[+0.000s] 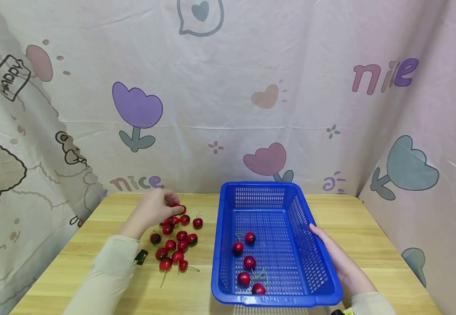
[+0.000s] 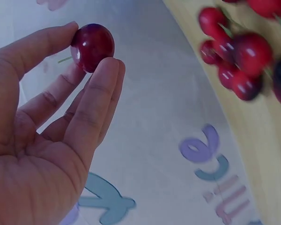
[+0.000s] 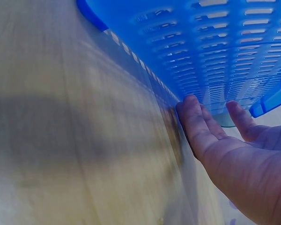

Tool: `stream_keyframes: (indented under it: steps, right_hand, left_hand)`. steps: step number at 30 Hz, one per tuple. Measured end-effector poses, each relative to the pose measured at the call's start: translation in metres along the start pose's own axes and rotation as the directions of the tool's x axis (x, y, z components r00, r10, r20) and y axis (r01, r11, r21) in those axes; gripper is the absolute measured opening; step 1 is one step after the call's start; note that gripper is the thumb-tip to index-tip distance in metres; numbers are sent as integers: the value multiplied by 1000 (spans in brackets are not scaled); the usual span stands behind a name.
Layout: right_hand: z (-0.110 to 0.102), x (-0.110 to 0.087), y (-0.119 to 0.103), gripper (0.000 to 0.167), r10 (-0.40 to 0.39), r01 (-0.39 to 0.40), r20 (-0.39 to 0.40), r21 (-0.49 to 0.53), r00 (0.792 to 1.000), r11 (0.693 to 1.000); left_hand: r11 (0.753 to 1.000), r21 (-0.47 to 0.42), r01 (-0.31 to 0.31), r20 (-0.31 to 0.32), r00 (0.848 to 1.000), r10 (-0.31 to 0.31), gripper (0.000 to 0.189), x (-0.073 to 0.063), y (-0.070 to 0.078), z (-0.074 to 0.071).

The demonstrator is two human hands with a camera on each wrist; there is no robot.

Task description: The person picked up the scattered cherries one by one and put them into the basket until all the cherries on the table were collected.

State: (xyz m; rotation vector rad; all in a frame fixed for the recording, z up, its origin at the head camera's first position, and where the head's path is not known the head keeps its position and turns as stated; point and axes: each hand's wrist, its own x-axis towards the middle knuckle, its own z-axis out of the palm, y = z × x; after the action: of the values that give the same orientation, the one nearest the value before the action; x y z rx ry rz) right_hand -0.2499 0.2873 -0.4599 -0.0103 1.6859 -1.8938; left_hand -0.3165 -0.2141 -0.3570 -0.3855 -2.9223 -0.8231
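Note:
Thumb and fingertips of my left hand (image 1: 159,207) pinch one dark red cherry (image 2: 92,48) with a short green stem, seen closely in the left wrist view. Below that hand, several loose cherries (image 1: 182,235), some with stems, are spread on the wooden table. To the right stands a blue perforated plastic basket (image 1: 277,300), with several cherries (image 1: 249,262) on the left part of its floor. My right hand (image 1: 340,261) rests against the basket's right side. In the right wrist view its fingers (image 3: 196,124) look fairly straight against the outer wall.
A small black object (image 1: 141,257) lies on the wooden table (image 1: 74,271) beside the left sleeve. A printed fabric curtain (image 1: 212,109) hangs behind the table and along both sides. The basket's far end stands close to the curtain.

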Motion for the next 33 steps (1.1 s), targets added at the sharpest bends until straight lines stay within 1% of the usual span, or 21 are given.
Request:
stream_keyframes:
  steps: [2, 7, 10, 12, 14, 17, 18, 21, 24, 30, 33]
  right_hand:
    - [0, 0, 1, 97, -2, 2, -7, -2, 1000, 1000]
    - [-1, 0, 1, 97, 3, -3, -2, 11, 1000, 1000]
    - [-1, 0, 1, 97, 3, -3, 10, 17, 1000, 1000]
    - [-1, 1, 1, 96, -1, 1, 16, 18, 1000, 1000]
    - [-1, 1, 1, 96, -6, 6, 18, 16, 1000, 1000]
    - [-1, 1, 1, 95, -10, 10, 18, 10, 1000, 1000]
    - [-1, 1, 1, 95, -11, 11, 17, 7, 1000, 1000]
    - [-1, 2, 1, 96, -8, 8, 10, 0, 1000, 1000]
    - [0, 3, 1, 97, -7, 7, 9, -1, 1000, 1000]
    - [-1, 3, 2, 94, -19, 19, 35, 2, 999, 1000]
    - [-1, 2, 2, 95, -19, 19, 33, 6, 999, 1000]
  left_hand:
    - [1000, -23, -13, 8, 1000, 13, 13, 3, 10, 3]
    - [994, -71, -78, 24, 996, 80, 12, 9, 39, 16]
    - [990, -95, -100, 34, 994, 103, 12, 12, 58, 24]
    - [989, -109, -104, 39, 993, 108, 12, 14, 70, 30]
    - [988, -114, -108, 46, 992, 114, 13, 16, 82, 35]
    - [985, -114, -132, 63, 988, 140, 13, 18, 99, 43]
    - [982, -113, -148, 70, 985, 157, 13, 20, 103, 46]
    - [976, -102, -194, 104, 973, 205, 14, 25, 115, 53]
    - [967, -90, -240, 151, 956, 251, 15, 30, 124, 61]
    - [951, -63, -303, 246, 919, 309, 17, 35, 141, 78]
    - [943, -58, -329, 288, 898, 331, 18, 35, 148, 88]
